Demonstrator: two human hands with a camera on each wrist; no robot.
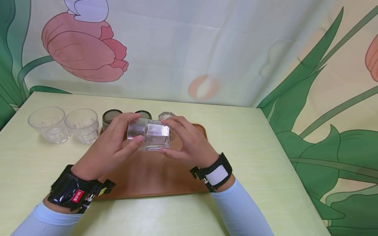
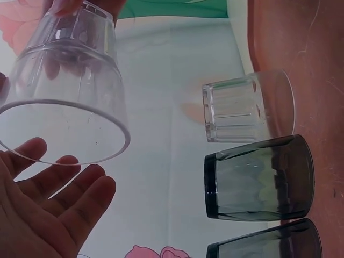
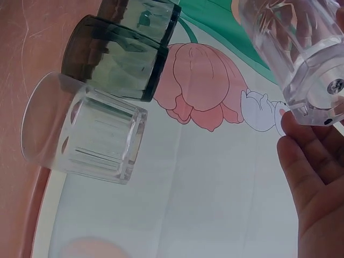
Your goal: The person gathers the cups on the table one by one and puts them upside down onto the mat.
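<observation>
A clear glass (image 1: 149,134) with a faceted lower half lies sideways between both hands above the brown tray (image 1: 153,177). My left hand (image 1: 113,144) holds its wide rim end, thumb on the near side; in the left wrist view, the other fingers (image 2: 80,199) spread under the rim. My right hand (image 1: 190,144) grips the faceted base end between thumb and fingers. Behind, on the tray, stand a clear glass (image 3: 102,134) and two smoky grey-green glasses (image 2: 258,180), all upside down. The hands partly hide them in the head view.
Two clear glasses (image 1: 47,126) (image 1: 82,124) stand upright, side by side, on the pale table (image 1: 251,157) left of the tray. A printed cloth (image 1: 165,59) with flowers and leaves hangs behind the table's back edge and along its right side.
</observation>
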